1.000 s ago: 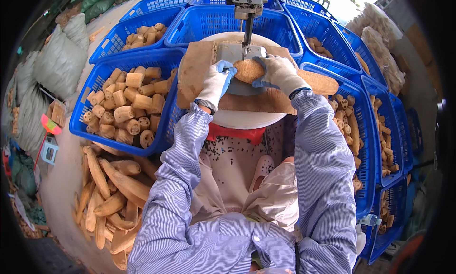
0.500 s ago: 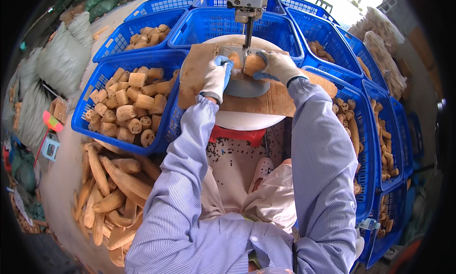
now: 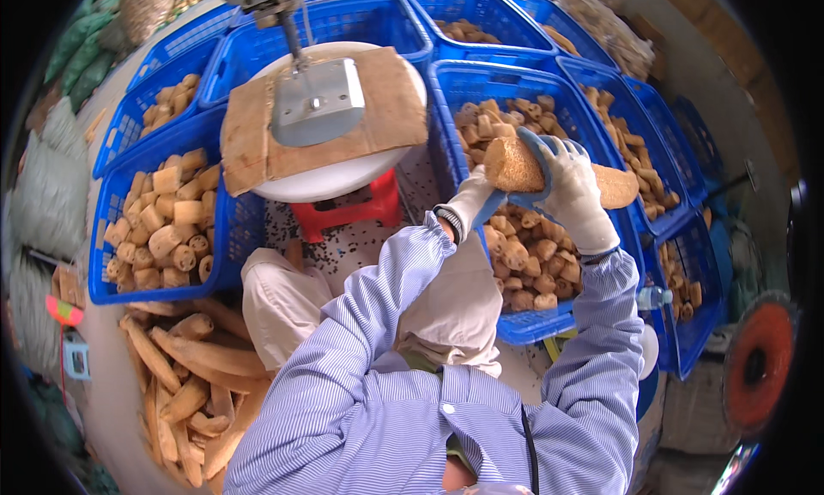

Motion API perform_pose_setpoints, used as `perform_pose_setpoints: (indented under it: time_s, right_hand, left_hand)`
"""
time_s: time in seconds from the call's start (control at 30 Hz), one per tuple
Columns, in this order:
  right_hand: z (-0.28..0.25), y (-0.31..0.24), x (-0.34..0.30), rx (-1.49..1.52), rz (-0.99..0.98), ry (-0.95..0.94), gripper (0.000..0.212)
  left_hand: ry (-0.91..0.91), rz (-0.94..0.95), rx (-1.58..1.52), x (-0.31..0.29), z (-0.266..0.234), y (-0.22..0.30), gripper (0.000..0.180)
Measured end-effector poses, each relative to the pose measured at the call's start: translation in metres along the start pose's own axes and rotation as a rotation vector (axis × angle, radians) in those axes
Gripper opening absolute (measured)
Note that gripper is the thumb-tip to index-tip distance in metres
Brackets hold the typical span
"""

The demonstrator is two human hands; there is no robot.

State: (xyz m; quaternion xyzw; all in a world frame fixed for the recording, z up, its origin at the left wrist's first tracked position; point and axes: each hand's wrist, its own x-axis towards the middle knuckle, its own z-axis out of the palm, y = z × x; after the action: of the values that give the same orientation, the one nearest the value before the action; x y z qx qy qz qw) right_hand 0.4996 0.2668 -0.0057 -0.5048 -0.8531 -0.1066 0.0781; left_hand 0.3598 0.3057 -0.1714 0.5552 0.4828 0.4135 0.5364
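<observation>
Both my hands wear white gloves with blue palms. My right hand (image 3: 567,189) is closed around a long dried loofah (image 3: 515,166), whose cut, porous end points left and whose other end reaches out past my wrist. Close under that cut end is my left hand (image 3: 471,202), its fingers mostly hidden, so its grip does not show. Both hands are above a blue basket (image 3: 442,109) of short loofah pieces (image 3: 532,268). To the left stands a cutting machine (image 3: 313,100) with a metal plate set in cardboard on a round white table, neither hand near it.
A second blue basket (image 3: 105,229) with cut loofah pieces (image 3: 172,212) stands left of the machine. Whole loofahs (image 3: 206,362) lie heaped on the floor below it. A red stool (image 3: 352,205) is under the round table. More baskets line the back and right, and an orange fan (image 3: 757,366) stands lower right.
Both hands have left the machine plate and moved right over the basket, the loofah carried in my right hand. The view has turned right.
</observation>
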Motion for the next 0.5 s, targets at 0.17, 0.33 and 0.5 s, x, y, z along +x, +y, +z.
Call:
perform_pose_setpoints:
  time_s: [0.17, 0.33, 0.5]
  right_hand:
    - [0.042, 0.072, -0.058, -0.331, 0.461, -0.544, 0.101]
    - [0.038, 0.020, -0.070, -0.229, 0.194, -0.277, 0.106]
    - [0.035, -0.040, -0.035, -0.106, -0.114, -0.048, 0.114]
  left_hand:
    - [-0.447, 0.001, 0.070, -0.035, 0.017, 0.017, 0.064]
    - [-0.213, -0.094, -0.275, -0.067, -0.008, 0.047, 0.093]
    - [-0.103, 0.049, -0.386, -0.099, -0.068, 0.056, 0.074]
